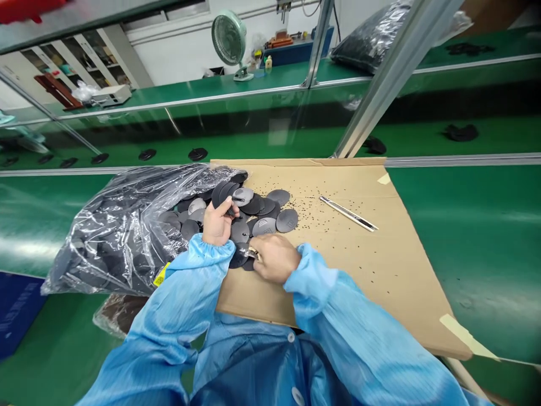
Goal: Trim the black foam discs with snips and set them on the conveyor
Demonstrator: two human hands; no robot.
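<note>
My left hand (218, 221) is closed around a fanned stack of round black plastic discs (222, 193), thumb on top. Lower and to the right, my right hand (275, 257) is wrapped around a small metal-tipped tool that looks like nippers (252, 254); most of it is hidden in the fist. The tool's tip is over a loose black disc (239, 256). Around both hands lies a pile of grey and black discs (265, 226), some with slots or marks. To the left, a clear plastic bag (122, 225) full of discs spills towards the pile.
Under the work lies a cardboard sheet (338, 270), taped at its right corners and scattered with tiny black bits (302, 211). A slim utility knife (349, 214) rests there. Beyond run a green conveyor (262, 141) carrying black parts and a metal post (380, 96). A fan (230, 42) stands behind.
</note>
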